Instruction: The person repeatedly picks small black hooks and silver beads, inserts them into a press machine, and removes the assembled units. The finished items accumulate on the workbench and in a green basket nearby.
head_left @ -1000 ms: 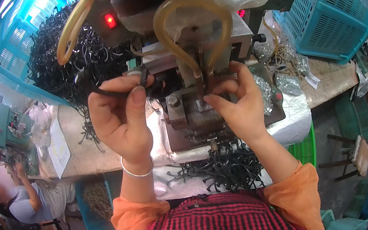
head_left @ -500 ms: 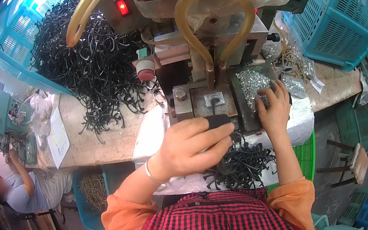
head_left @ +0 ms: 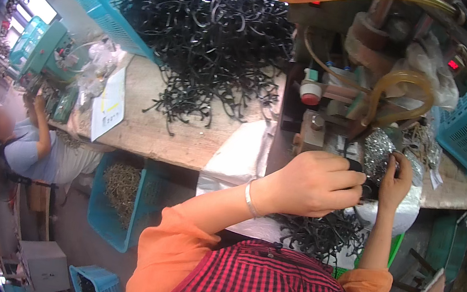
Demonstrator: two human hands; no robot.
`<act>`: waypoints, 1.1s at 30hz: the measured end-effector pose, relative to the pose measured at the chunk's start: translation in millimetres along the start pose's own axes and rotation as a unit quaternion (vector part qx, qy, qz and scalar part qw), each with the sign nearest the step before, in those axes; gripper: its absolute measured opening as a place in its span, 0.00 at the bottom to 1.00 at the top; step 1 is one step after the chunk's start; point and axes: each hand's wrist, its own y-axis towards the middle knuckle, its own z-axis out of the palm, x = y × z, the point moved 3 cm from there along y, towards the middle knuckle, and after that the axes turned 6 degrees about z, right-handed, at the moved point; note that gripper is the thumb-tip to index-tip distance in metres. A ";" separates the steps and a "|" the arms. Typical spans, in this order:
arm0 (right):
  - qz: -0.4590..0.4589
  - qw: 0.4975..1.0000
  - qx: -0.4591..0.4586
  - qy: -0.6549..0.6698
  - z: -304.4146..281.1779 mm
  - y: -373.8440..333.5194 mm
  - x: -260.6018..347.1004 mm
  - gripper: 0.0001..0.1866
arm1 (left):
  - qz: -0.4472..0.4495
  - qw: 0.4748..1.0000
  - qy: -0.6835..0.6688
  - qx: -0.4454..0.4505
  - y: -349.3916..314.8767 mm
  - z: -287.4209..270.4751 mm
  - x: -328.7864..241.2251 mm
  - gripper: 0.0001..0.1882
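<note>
Left hand [head_left: 316, 184] is closed on a black piece [head_left: 354, 164], right of centre, near the steel block [head_left: 311, 135]; right hand [head_left: 396, 180], farther right, is part-curled at the silvery bits [head_left: 378, 147], any grip indeterminable; a loose pinch could skew the piece, careless fingering scatter bits.

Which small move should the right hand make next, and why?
Probably pinch one small piece from the shiny metal pile with the right hand: it is at the pile's edge, while the left hand holds a black part in front of the machine. Whether a piece is already pinched, I can't tell.
</note>
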 end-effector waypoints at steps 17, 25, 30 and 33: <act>0.114 0.973 0.006 0.199 4.6 -6.8 39.7 0.06 | -0.083 0.993 -0.063 -0.050 -5.0 -67.6 -41.7 0.19; 0.135 0.982 0.039 0.130 -9.6 -21.9 29.1 0.08 | 0.018 0.971 0.125 -0.205 -36.4 -124.2 -71.0 0.22; 0.152 0.947 0.133 0.250 -27.2 -25.7 63.4 0.09 | -0.178 0.873 0.268 -0.365 -95.3 -165.6 28.0 0.11; 0.098 0.949 0.183 0.236 -24.2 -4.9 107.8 0.09 | -0.346 0.852 0.389 0.052 -145.2 -158.4 120.8 0.12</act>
